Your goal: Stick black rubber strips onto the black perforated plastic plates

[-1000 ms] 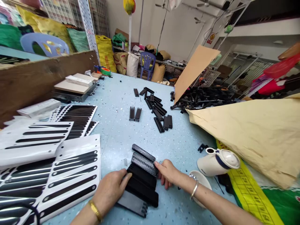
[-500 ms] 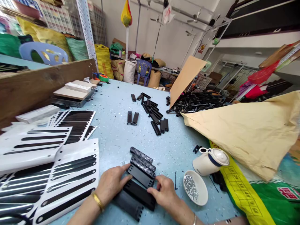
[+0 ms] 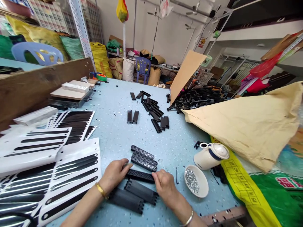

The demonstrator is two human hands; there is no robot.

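A black plastic strip [image 3: 140, 176] with a patterned face is tilted up between my two hands, just above the table's near part. My left hand [image 3: 115, 176] pinches its left end. At the right end, my right hand [image 3: 165, 185] has thumb and fingers closed on it. Beyond it, black strips with a diamond mesh pattern [image 3: 144, 161] lie side by side, touching. On my side of the held strip are two smooth black plastic pieces with notched ends, one [image 3: 142, 191] partly alongside the other [image 3: 125, 200].
More notched black pieces [image 3: 153, 108] lie scattered farther back. White sheets of black strips [image 3: 71, 186] cover the left side. To the right stand a bowl of small metal parts [image 3: 192, 180] and a lidded white mug [image 3: 210, 156]. A heap of black parts [image 3: 201, 97] lies behind brown paper.
The strip between my hands has been tipped from its smooth side so its patterned face shows. The two smooth pieces near me have shifted slightly. The view has moved a little.
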